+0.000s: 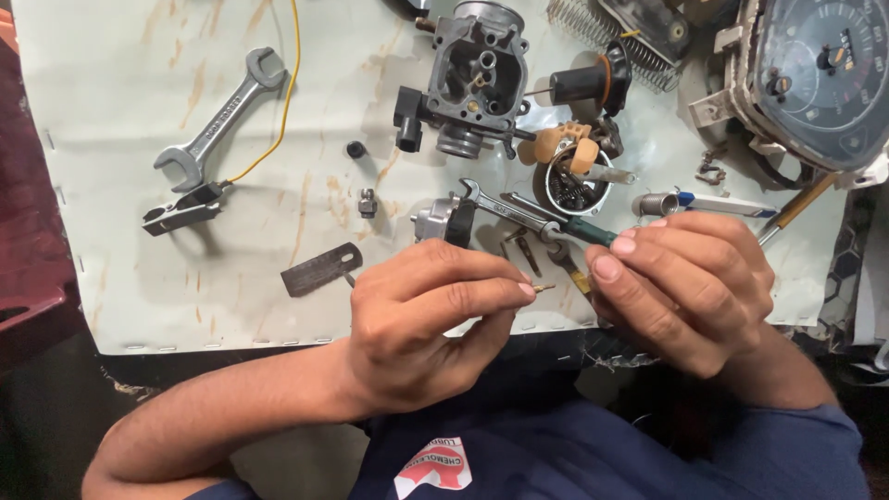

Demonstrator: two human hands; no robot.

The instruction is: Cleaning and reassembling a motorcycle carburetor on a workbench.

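My left hand [431,315] pinches a tiny brass part [544,288] between thumb and fingertips, its tip pointing right. My right hand [685,282] is curled close beside it, fingers closed around something I cannot see clearly; a green-handled tool [583,230] lies just above its knuckles. Both hands hover over the near edge of a pale worn sheet [120,93]. A grey carburetor body [472,79] sits on the sheet beyond the hands.
On the sheet lie a large open-end wrench [220,118], a clip on a yellow wire [183,208], a small flat wrench [505,208], a flat metal strip [321,269], a round cup of small parts [576,185], springs and a speedometer housing [820,79] at the far right.
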